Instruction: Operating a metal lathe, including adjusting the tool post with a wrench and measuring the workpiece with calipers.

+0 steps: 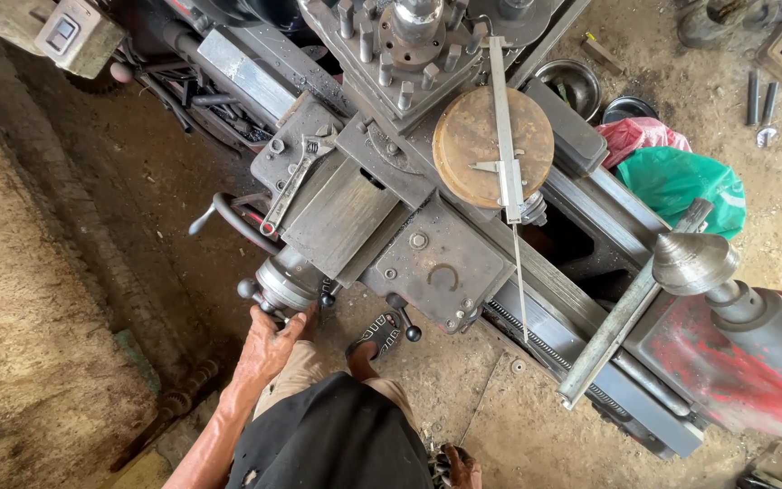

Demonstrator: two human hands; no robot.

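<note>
Left hand (269,342) is curled around the cross-slide handwheel (284,285) at the front of the lathe carriage (427,258), fingers closed on its crank knob, since that's the side I stand on. Right hand (461,467) hangs low by my hip; can't tell if it's open or shut. Adjustable wrench (296,181) lies on the slide, and the vernier caliper (507,136) rests across a rusty round disc (492,145), both within reach.
</note>
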